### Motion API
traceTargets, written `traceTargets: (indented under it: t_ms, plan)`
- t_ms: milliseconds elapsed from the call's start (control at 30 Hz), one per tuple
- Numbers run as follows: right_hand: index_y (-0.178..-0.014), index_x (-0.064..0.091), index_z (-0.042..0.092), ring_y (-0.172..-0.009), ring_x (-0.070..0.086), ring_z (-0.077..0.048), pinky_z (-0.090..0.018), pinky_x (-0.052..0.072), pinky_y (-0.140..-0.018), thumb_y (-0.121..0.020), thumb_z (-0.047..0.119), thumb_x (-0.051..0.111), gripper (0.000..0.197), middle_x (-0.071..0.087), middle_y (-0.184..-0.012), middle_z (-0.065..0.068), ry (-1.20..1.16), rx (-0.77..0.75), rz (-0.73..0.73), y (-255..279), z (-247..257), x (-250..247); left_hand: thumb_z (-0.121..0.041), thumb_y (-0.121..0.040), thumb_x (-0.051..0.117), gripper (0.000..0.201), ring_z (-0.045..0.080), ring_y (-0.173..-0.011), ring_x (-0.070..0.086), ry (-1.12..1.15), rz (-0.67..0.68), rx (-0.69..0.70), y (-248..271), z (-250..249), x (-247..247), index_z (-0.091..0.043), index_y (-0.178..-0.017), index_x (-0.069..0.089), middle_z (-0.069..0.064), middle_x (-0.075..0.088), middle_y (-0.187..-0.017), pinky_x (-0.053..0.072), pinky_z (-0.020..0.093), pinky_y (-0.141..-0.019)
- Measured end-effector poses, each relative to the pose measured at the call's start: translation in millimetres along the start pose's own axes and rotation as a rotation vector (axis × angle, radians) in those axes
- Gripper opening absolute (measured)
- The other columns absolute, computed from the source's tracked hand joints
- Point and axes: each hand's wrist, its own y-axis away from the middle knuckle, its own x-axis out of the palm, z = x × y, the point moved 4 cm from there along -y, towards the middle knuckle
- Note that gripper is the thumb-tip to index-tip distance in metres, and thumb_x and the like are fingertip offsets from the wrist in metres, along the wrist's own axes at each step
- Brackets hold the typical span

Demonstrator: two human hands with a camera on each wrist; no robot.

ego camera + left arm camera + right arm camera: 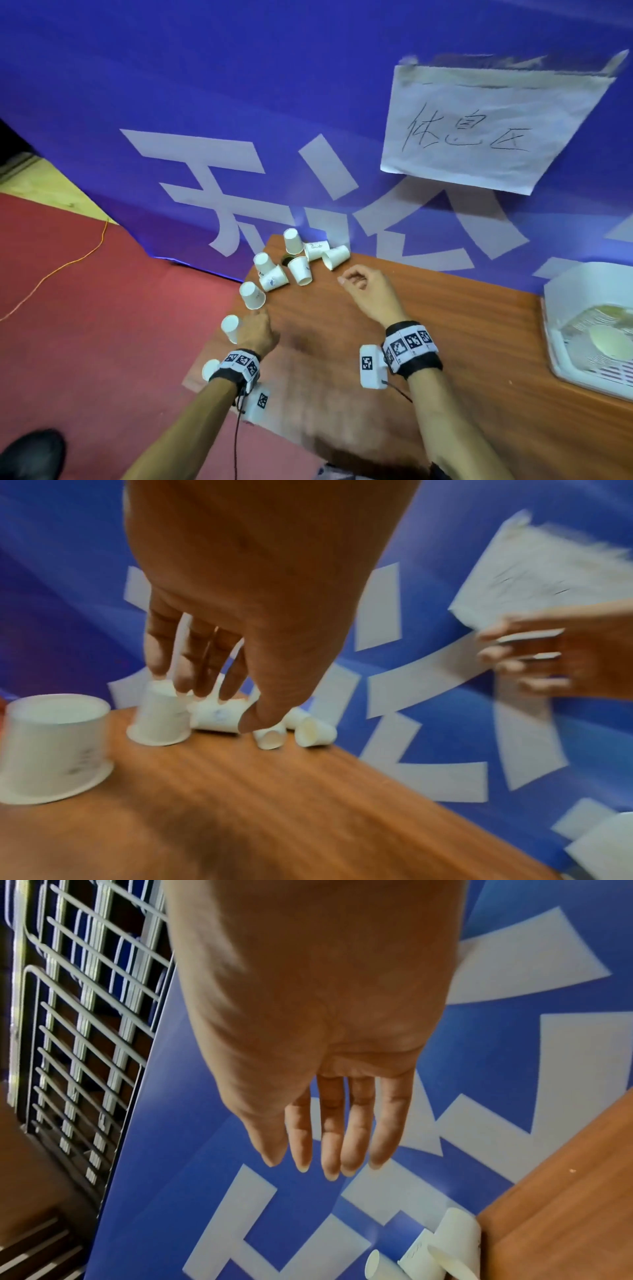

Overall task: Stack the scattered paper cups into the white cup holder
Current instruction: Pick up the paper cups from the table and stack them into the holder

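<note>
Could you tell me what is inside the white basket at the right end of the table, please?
The white basket holds some pale, flat, rounded things, too blurred to name. Its right part is out of frame.

White paper cups (300, 270) are lying scattered, some upturned and some tipped over, along the far left corner of the brown wooden worktop (445, 335). The left hand (255, 330) is hovering beside an upturned cup (230, 328) at the edge, while the right hand (371, 294) is hanging loosely curled near the cluster. A white plastic basket (561, 342) is sitting at the right.

White paper cups (300, 270) lie scattered, upside down or tipped, along the table's far-left edge.
</note>
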Motion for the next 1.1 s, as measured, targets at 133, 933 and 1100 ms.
traceTargets:
  t_ms: [133, 933, 1100]
  plan:
    - [-0.091, 0.073, 0.026, -0.069, 0.059, -0.003, -0.009, 0.045, -0.066, -0.089, 0.035, 0.074, 0.009, 0.070, -0.080, 0.008, 0.040, -0.020, 0.060, -7.7, 13.9, 41.2, -0.041, -0.085, 0.064, 0.063, 0.032, -0.124, 0.051, -0.096, 0.121, -0.199, -9.6, 82.9, 31.6, -0.017, -0.138, 0.043, 0.008, 0.048, -0.135, 0.048, 0.040, -0.098]
    - [-0.119, 0.053, 0.041, -0.101, 0.060, -0.010, -0.031, 0.052, -0.084, -0.063, 0.041, 0.092, 0.069, 0.063, -0.113, 0.011, 0.155, 0.099, 0.412, -22.1, -14.0, 120.7, -0.057, -0.102, 0.036, 0.047, 0.013, -0.050, 0.044, 1.089, 0.519, 0.164, -46.3, -19.6, -11.5, -0.017, -0.088, 0.057, 0.004, 0.052, -0.063, 0.033, 0.023, -0.048]
    - [-0.107, 0.051, 0.038, -0.090, 0.062, -0.011, -0.029, 0.049, -0.070, -0.065, 0.045, 0.089, 0.057, 0.062, -0.103, 0.010, 0.225, 0.117, 0.395, -23.1, -18.3, 105.0, -0.069, -0.098, 0.026, 0.067, 0.026, -0.082, 0.061, 0.672, 0.316, 0.139, -77.8, 7.7, -1.4, -0.012, -0.090, 0.060, 0.008, 0.064, -0.086, 0.046, 0.035, -0.073]
